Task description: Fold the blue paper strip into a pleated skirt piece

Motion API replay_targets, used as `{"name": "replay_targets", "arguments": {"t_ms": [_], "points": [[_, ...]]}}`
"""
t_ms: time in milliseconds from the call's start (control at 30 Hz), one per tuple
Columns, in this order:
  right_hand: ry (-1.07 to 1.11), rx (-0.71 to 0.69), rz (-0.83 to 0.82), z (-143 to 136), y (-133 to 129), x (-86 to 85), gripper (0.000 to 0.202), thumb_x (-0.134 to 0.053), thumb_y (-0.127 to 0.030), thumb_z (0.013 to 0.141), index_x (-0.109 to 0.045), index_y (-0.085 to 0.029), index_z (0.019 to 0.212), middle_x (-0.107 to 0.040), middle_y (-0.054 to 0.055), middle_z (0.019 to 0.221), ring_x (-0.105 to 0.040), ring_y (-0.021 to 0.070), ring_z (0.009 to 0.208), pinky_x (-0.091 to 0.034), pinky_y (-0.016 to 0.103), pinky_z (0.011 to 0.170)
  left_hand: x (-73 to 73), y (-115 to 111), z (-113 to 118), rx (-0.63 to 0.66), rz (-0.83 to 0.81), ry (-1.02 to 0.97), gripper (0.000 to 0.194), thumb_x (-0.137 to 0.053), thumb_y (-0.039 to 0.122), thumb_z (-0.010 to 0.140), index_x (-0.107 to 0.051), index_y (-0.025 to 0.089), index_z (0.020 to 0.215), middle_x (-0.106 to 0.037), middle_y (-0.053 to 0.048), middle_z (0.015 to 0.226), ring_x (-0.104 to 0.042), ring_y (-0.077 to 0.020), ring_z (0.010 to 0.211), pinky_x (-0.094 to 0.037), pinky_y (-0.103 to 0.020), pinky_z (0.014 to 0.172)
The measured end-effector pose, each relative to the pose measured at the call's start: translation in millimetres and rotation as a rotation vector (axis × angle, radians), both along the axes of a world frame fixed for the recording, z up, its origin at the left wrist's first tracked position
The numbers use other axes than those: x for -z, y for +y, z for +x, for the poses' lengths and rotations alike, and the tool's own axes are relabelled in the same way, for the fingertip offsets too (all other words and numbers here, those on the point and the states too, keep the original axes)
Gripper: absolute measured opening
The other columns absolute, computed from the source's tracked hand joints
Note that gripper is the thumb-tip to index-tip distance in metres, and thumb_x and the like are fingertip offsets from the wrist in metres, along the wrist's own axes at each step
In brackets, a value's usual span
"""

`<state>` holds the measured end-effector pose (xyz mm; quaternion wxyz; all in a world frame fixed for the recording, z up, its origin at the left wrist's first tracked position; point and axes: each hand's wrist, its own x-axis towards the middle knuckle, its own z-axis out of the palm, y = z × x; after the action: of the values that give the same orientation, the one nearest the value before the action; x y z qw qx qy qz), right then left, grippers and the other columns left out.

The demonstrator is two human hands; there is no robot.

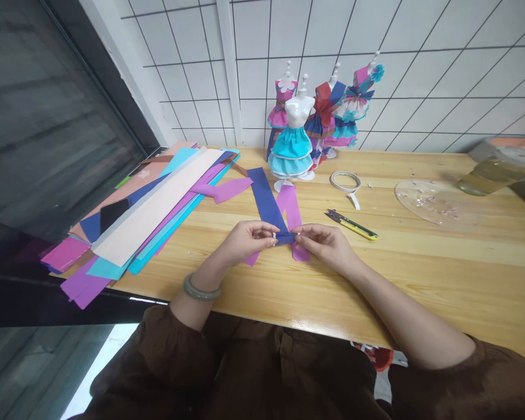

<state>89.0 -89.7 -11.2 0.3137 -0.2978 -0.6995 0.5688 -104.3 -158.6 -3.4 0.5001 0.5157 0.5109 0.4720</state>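
Observation:
A dark blue strip (268, 201), of paper or thin fabric, runs across the wooden table toward me, and its near end is folded over. My left hand (250, 240) pinches the left side of that folded end. On the opposite side my right hand (322, 245) pinches it between thumb and fingers. Small white bits show at both fingertips, too small to make out. Beneath the blue strip lie purple strips (292, 213). Yellow-and-black thread snips (352, 224) rest beyond my right hand, and a roll of white tape (345, 181) lies behind them.
Several small dress forms stand at the wall, the front one in a turquoise skirt (291, 153). A stack of coloured strips (157, 204) covers the table's left, with a dark phone-like object (114, 216) on it. Rightward are a clear plate (435, 202) and a container of yellowish liquid (485, 175).

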Motion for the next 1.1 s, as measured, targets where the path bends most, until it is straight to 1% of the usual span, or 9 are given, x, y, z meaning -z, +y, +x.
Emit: {"name": "replay_targets", "arguments": {"t_ms": [100, 300, 500, 767, 967, 1100], "points": [[0.006, 0.006, -0.009, -0.4, 0.1, 0.7, 0.021, -0.062, -0.032, 0.071, -0.064, -0.017, 0.085, -0.066, 0.003, 0.076, -0.059, 0.0142, 0.070, -0.047, 0.027, 0.066, -0.2, -0.2, 0.3, -0.011, -0.006, 0.015, 0.034, -0.068, 0.024, 0.062, -0.062, 0.012, 0.093, -0.062, -0.003, 0.074, -0.058, -0.0112, 0.068, -0.046, -0.026, 0.068], [-0.007, 0.014, -0.013, -0.9, -1.5, -1.2, 0.024, -0.063, -0.035, 0.069, -0.065, -0.017, 0.086, -0.066, 0.004, 0.077, -0.059, 0.0146, 0.069, -0.047, 0.028, 0.065, -4.0, 0.5, 0.5, -0.015, 0.007, 0.025, 0.026, -0.065, 0.023, 0.066, -0.064, 0.011, 0.088, -0.062, -0.003, 0.070, -0.057, -0.0101, 0.066, -0.045, -0.024, 0.066], [-0.009, 0.019, -0.017, 1.2, 0.1, 0.0, 0.027, -0.066, -0.035, 0.067, -0.067, -0.017, 0.087, -0.067, 0.004, 0.081, -0.060, 0.0145, 0.069, -0.047, 0.028, 0.066, -0.9, 1.0, -1.6, -0.009, 0.042, 0.006, 0.023, -0.064, 0.023, 0.066, -0.065, 0.011, 0.086, -0.063, -0.004, 0.071, -0.057, -0.0110, 0.067, -0.045, -0.024, 0.066], [0.008, -0.010, -0.059, 3.9, 3.3, -0.2, 0.027, -0.066, -0.036, 0.067, -0.068, -0.018, 0.087, -0.068, 0.004, 0.078, -0.061, 0.0149, 0.068, -0.047, 0.029, 0.066, 0.2, 2.0, -3.1, 0.013, 0.070, -0.063, 0.019, -0.064, 0.020, 0.067, -0.065, 0.012, 0.084, -0.064, -0.003, 0.072, -0.057, -0.0104, 0.068, -0.044, -0.024, 0.068], [0.005, -0.026, -0.079, 4.4, 4.1, 0.7, 0.024, -0.065, -0.034, 0.068, -0.067, -0.019, 0.087, -0.068, 0.003, 0.075, -0.061, 0.0152, 0.069, -0.047, 0.029, 0.067, -0.1, 1.3, -4.1, 0.009, 0.063, -0.033, 0.019, -0.064, 0.021, 0.067, -0.066, 0.013, 0.084, -0.066, -0.005, 0.077, -0.057, -0.0118, 0.071, -0.044, -0.025, 0.069], [-0.006, -0.036, -0.091, 4.6, 3.3, -1.5, 0.023, -0.065, -0.033, 0.069, -0.067, -0.019, 0.087, -0.068, 0.003, 0.072, -0.062, 0.0160, 0.072, -0.047, 0.029, 0.069, -0.1, 1.0, -4.6, 0.016, 0.072, -0.023, 0.019, -0.063, 0.021, 0.067, -0.066, 0.013, 0.084, -0.065, -0.004, 0.076, -0.057, -0.0119, 0.071, -0.044, -0.025, 0.069]]}}
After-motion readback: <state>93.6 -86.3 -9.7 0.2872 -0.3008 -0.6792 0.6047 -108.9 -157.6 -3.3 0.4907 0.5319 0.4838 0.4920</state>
